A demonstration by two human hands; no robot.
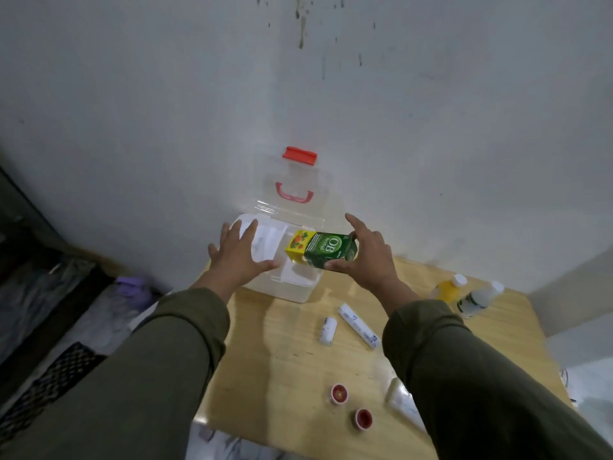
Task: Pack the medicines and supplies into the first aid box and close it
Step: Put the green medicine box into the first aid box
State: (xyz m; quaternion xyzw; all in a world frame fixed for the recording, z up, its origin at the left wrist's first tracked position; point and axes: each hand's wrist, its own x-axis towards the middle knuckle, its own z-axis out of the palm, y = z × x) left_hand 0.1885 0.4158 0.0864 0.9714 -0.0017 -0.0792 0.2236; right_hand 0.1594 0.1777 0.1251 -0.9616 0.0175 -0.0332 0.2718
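The first aid box (298,292) is translucent white and stands open at the table's far left, its clear lid (292,180) with a red handle and red latch leaning on the wall. My right hand (368,257) grips a green and yellow medicine carton (323,249) over the box's right side. My left hand (237,252) hovers over the box's left part, fingers spread, holding nothing. White packets lie inside the box. On the table lie two white bandage rolls (328,330) (358,325), two small red-topped jars (340,393) (363,418), a yellow bottle (447,288) and a white bottle (477,300).
The wooden table (292,360) is small and pushed against a stained white wall. A white packet (398,395) lies partly under my right sleeve. A purple object (132,288) and dark clutter sit on the floor to the left.
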